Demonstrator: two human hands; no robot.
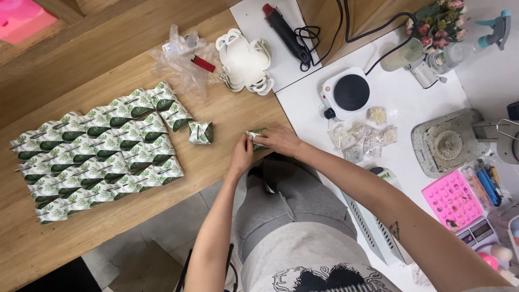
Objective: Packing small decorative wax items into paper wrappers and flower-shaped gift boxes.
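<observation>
two surfaces meet here: a pale wooden table (108, 238) on the left and a white table (400, 103) on the right, with grey floor tiles showing beneath the wooden edge. both hands work at the near edge of the wooden table. the left hand (241, 157) and the right hand (278, 140) have their fingers closed together on a small leaf-printed box (256, 135), pinched from either side, just above the person's grey-clad lap.

a second folded leaf-printed box (200, 132) stands alone near the hands. to its left lies a broad spread of flat leaf-printed box blanks (102, 151), overlapping in rows. farther back sit a crumpled clear plastic bag (181, 62) with a red lighter (203, 63) on it, and a stack of white card cut-outs (244, 62).

on the white table rest a black heat gun (284, 30) with its cord, a small white hot plate (348, 93), little clear packets (362, 138), a grey mortar-like dish (446, 143), a pink mould (451, 200), a spray bottle (470, 46) and a bunch of pink flowers (438, 19).

the box in the hands is mostly covered by fingers, so its shape is hard to make out. the right edge cuts off the tools there, and a pink object (21, 16) is cropped at the top left corner.
</observation>
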